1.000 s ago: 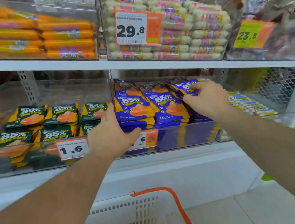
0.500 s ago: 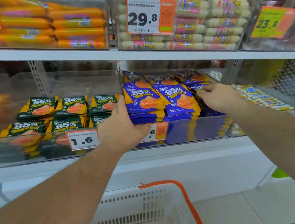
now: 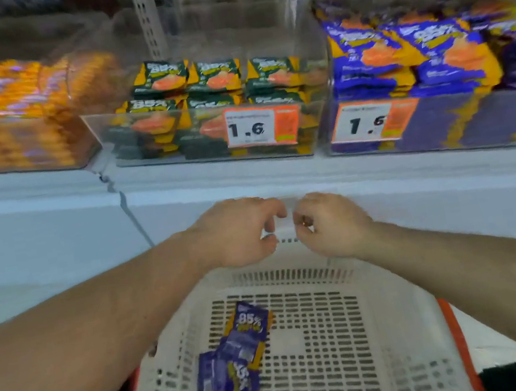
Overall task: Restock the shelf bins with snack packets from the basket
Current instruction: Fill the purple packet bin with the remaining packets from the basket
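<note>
Two empty, loosely curled hands (image 3: 283,225) above basket (image 3: 408,324), purple packets (image 3: 238,352) below them.

A shop aisle: clear bins (image 3: 211,128) of snack packets (image 3: 213,76) line a white shelf (image 3: 247,180), each fronted by an orange price tag (image 3: 260,126) reading 1.6, with a plastic shopping basket (image 3: 408,324) below.

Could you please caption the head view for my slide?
Both empty hands, left hand and right hand, hover above basket holding purple packets.
</note>
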The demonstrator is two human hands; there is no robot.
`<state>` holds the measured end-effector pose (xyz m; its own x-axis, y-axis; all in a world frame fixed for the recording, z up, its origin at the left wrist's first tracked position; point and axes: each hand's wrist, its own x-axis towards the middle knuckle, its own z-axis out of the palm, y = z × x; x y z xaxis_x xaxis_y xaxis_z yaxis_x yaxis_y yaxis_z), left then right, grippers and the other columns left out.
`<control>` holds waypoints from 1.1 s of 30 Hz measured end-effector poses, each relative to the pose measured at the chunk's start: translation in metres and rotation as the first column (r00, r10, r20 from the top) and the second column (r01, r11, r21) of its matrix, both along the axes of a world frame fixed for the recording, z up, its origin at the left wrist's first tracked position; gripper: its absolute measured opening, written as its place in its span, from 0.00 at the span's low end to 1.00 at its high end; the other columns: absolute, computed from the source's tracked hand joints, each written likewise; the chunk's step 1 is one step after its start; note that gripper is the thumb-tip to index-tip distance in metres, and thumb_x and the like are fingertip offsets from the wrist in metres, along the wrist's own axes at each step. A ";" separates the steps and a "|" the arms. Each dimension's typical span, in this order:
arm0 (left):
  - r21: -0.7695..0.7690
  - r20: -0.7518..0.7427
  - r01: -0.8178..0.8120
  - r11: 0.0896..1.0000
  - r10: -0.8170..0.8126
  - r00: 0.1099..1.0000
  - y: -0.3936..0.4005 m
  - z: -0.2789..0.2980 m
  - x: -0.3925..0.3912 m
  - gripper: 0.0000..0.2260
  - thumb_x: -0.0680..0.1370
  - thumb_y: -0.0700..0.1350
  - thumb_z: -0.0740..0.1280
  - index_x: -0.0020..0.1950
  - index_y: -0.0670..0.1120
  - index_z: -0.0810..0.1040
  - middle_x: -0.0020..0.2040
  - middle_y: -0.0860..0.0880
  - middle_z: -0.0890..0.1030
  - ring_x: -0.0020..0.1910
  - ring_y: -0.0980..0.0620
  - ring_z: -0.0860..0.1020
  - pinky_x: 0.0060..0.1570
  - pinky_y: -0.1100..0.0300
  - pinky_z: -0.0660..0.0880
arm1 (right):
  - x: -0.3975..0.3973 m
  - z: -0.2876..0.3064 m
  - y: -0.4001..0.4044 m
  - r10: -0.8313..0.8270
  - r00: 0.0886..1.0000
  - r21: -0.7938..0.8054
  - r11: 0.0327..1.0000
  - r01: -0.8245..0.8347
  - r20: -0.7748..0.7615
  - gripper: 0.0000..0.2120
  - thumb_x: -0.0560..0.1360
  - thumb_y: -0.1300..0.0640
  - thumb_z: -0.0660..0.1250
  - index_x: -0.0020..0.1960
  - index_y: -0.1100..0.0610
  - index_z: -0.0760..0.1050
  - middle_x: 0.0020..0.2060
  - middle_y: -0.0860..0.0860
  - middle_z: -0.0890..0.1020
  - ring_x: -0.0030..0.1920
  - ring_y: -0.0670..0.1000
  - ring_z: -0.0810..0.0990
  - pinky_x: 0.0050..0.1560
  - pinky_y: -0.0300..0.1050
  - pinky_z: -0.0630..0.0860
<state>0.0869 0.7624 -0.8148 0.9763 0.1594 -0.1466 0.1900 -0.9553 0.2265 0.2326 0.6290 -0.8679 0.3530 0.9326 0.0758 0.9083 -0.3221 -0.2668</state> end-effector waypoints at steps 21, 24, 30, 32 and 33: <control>-0.230 -0.380 -0.399 0.888 0.296 0.877 0.059 -0.086 -0.045 0.18 0.79 0.47 0.63 0.69 0.53 0.71 0.60 0.55 0.78 0.56 0.55 0.75 0.54 0.62 0.70 | -0.111 -0.255 0.064 -0.216 0.971 -0.661 0.744 0.096 -0.102 0.44 0.75 0.36 0.66 0.78 0.59 0.50 0.72 0.57 0.66 0.69 0.59 0.69 0.68 0.57 0.67; -0.221 -0.410 -0.428 0.876 0.315 0.856 0.061 -0.092 -0.048 0.18 0.78 0.49 0.63 0.68 0.55 0.71 0.59 0.58 0.77 0.57 0.54 0.75 0.61 0.54 0.73 | -0.117 -0.266 0.061 -0.230 0.972 -0.646 0.750 0.141 -0.054 0.45 0.73 0.38 0.69 0.78 0.58 0.52 0.72 0.58 0.66 0.70 0.60 0.67 0.69 0.57 0.64; -0.181 -0.483 -0.371 0.911 0.246 0.840 0.054 -0.088 -0.048 0.19 0.79 0.48 0.63 0.70 0.51 0.70 0.62 0.53 0.77 0.61 0.51 0.75 0.62 0.54 0.72 | -0.106 -0.256 0.058 -0.621 0.626 -0.685 0.705 0.183 -0.472 0.12 0.78 0.55 0.68 0.37 0.57 0.71 0.35 0.53 0.76 0.34 0.51 0.74 0.37 0.46 0.71; -0.169 -0.519 -0.335 0.927 0.205 0.830 0.050 -0.084 -0.048 0.19 0.79 0.48 0.62 0.71 0.50 0.69 0.65 0.51 0.76 0.63 0.50 0.74 0.63 0.54 0.71 | -0.099 -0.241 0.054 -0.681 0.461 -0.689 0.701 0.185 -0.569 0.15 0.77 0.60 0.67 0.34 0.59 0.66 0.30 0.56 0.71 0.29 0.53 0.68 0.35 0.47 0.64; -0.158 -0.538 -0.309 0.938 0.180 0.824 0.048 -0.082 -0.047 0.19 0.80 0.47 0.62 0.71 0.49 0.69 0.66 0.50 0.75 0.63 0.49 0.73 0.62 0.54 0.71 | -0.094 -0.229 0.052 -0.704 0.377 -0.681 0.699 0.219 -0.602 0.16 0.76 0.62 0.66 0.33 0.58 0.63 0.29 0.56 0.67 0.28 0.53 0.64 0.34 0.48 0.62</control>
